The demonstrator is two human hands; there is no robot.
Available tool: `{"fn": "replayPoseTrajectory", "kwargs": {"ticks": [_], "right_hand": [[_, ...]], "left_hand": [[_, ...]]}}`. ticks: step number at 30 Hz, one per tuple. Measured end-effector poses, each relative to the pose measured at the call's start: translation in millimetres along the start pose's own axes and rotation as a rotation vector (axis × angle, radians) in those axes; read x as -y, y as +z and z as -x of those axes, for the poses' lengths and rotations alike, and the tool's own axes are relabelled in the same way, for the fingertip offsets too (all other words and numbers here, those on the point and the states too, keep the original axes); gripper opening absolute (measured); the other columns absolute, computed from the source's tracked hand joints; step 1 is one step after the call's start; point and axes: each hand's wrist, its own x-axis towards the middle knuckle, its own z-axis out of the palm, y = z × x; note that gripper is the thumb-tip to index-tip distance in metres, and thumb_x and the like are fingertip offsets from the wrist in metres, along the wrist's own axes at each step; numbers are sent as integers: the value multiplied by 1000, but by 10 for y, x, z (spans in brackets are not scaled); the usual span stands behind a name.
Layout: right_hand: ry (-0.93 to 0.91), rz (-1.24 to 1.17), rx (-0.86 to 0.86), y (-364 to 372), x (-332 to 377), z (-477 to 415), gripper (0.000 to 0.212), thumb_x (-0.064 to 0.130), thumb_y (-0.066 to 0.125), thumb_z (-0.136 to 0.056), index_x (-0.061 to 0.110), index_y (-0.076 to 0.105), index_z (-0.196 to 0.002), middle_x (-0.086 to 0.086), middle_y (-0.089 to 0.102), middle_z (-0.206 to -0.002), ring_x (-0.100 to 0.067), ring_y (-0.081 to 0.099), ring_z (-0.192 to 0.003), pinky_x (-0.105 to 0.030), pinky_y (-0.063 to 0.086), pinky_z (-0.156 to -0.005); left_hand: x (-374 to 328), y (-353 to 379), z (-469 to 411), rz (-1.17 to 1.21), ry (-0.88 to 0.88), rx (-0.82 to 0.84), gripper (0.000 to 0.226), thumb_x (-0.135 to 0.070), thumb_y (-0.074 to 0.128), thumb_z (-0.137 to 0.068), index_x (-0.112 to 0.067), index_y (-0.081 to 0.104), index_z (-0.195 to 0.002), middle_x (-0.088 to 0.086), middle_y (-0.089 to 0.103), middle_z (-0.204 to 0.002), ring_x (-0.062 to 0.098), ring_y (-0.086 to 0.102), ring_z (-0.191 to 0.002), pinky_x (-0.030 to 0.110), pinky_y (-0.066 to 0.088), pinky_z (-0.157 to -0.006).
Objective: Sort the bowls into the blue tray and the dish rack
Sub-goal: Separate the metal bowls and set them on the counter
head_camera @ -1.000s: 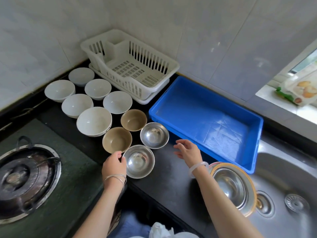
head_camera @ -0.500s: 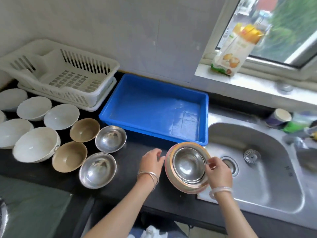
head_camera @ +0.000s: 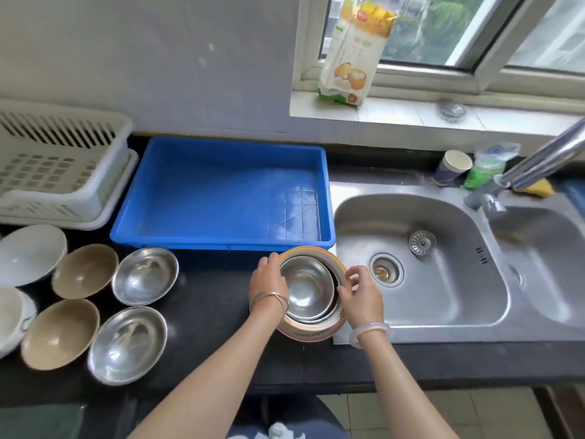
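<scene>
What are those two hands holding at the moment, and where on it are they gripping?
Both hold the stack of nested bowls. The left hand grips its left rim, and the right hand pinches its right rim.

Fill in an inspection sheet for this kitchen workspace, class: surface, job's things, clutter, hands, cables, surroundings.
Surface: black counter.
Job's things: blue tray and dish rack show no bowls; steel bowls, tan bowls and white bowls stand at the left; nested bowls at the sink's edge.
Clutter: paper cup and green bag behind the sink.
Hands: left hand and right hand grip the nested bowls' rims.
Cables: nothing seen.
Surroundings: sink, tap, window, food packet on the sill.
</scene>
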Motion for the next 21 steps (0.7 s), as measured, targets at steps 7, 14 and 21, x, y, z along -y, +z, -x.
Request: {"fn": "replayPoseTrajectory", "kwargs": {"ticks": [7, 14, 21], "right_hand": [[-15, 12, 6, -6, -28, -2, 21, 12, 65, -79, 21, 49, -90, -1, 59, -80, -25, 57, -69, -27, 39, -61], [36, 93, 38, 18, 48, -5, 34, 14, 65, -73, 20, 45, -100, -5, 60, -82, -29, 57, -72, -28, 37, -61], [78, 256, 32, 49, 109, -1, 14, 15, 59, -77, 11, 50, -86, -14, 66, -84, -34, 57, -73, -29, 34, -59]], "left_hand": [[30, -50, -78, -223, 61, 39, 21, -15, 34, -96, -8, 52, -105, 11, 62, -106, 32, 59, -96, 35, 42, -69], [46, -56, -65, -273, 144, 45, 16, -13, 34, -96, -8, 46, -105, 11, 62, -99, 29, 61, -86, 32, 38, -60], [90, -80, -89, -254, 182, 52, 19, -18, 31, -98, -8, 45, -105, 12, 62, -100, 31, 61, -88, 33, 38, -62]]}}
